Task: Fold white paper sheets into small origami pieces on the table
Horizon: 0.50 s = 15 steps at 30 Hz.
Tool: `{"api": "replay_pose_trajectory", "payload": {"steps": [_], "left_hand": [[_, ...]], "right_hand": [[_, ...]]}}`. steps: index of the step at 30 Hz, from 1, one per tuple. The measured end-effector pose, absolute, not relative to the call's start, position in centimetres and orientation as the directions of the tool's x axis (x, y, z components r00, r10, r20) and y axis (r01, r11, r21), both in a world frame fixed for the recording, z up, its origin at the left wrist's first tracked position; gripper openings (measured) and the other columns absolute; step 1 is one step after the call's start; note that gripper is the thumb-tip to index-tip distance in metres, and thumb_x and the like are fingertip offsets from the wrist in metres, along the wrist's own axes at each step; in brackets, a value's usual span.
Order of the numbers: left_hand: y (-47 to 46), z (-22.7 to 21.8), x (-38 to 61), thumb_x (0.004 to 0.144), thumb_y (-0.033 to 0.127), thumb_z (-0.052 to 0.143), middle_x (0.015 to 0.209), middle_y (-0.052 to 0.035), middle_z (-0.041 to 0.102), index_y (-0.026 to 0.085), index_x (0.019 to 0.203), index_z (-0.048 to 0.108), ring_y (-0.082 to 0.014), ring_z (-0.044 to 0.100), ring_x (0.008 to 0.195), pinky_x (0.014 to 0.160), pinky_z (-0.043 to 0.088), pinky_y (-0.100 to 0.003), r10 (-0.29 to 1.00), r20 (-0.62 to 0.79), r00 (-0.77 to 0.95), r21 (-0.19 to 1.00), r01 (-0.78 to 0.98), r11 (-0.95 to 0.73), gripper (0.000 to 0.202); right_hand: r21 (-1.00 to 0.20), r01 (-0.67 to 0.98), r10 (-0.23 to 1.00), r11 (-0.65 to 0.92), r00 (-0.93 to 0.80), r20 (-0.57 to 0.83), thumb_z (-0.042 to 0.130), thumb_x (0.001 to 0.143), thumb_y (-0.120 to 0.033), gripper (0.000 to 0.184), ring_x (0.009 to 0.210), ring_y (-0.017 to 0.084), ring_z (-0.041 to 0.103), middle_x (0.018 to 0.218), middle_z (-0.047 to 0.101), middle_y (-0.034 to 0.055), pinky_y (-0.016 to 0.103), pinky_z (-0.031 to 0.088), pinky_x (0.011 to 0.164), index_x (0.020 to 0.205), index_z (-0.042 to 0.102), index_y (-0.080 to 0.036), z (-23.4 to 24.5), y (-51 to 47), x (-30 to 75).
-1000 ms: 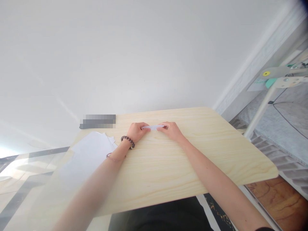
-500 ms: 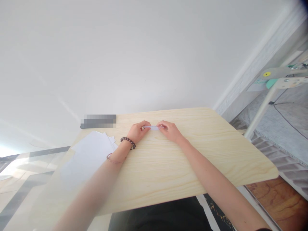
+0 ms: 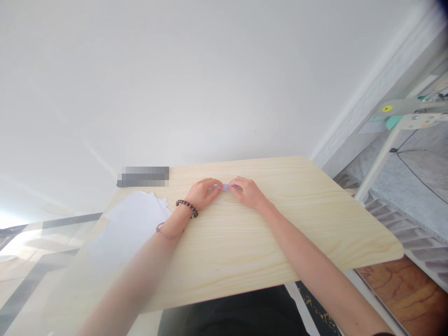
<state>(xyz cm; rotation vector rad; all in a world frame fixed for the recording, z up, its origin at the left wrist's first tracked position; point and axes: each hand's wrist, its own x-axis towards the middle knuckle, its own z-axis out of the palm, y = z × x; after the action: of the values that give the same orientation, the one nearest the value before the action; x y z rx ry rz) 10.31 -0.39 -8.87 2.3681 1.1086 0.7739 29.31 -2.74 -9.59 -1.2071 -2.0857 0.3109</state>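
Observation:
A narrow folded strip of paper, pale and slightly lilac, spans the small gap between my two hands over the far middle of the table. My left hand, with a dark beaded bracelet and a thin bangle at the wrist, pinches its left end between thumb and fingers. At the other end, my right hand grips the strip the same way. Fingers cover most of the paper, so its folds cannot be made out.
Several white paper sheets lie loosely stacked at the table's left. Behind them sits a dark, pixelated object by the wall. The light wooden table meets the wall at the back; a white metal frame stands to the right.
My left hand has shifted slightly right, closer to my right hand. Less of the paper strip shows between them, and it looks narrower. The loose sheets have stayed put.

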Motion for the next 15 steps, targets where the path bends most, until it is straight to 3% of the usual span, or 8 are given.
{"api": "replay_pose_trajectory", "payload": {"steps": [8, 15], "left_hand": [[-0.19, -9.34, 10.31, 0.079, 0.032, 0.042, 0.095, -0.001, 0.061, 0.022, 0.095, 0.058, -0.0148, 0.054, 0.079, 0.071, 0.042, -0.026, 0.798, 0.329, 0.506, 0.489, 0.631, -0.602, 0.024], [-0.58, -9.07, 10.33, 0.079, 0.036, 0.042, 0.087, -0.001, 0.059, 0.024, 0.091, 0.058, -0.017, 0.052, 0.084, 0.073, 0.041, -0.028, 0.756, 0.337, 0.561, 0.389, 0.648, -0.654, 0.023]], "right_hand": [[-0.478, 0.753, 0.86, 0.452, -0.225, 0.458, 0.042, 0.082, -0.029, 0.02, 0.072, 0.012, 0.054, 0.079, 0.062, 0.0018, 0.023, 0.039, 0.067, 0.08, 0.059, -0.02, -10.23, -2.55, 29.13], [-0.425, 0.787, 0.854, 0.447, -0.234, 0.464, 0.048, 0.076, -0.023, 0.014, 0.079, 0.014, 0.054, 0.084, 0.062, 0.0006, 0.025, 0.039, 0.073, 0.081, 0.061, -0.022, -10.19, -2.77, 28.68]]}}
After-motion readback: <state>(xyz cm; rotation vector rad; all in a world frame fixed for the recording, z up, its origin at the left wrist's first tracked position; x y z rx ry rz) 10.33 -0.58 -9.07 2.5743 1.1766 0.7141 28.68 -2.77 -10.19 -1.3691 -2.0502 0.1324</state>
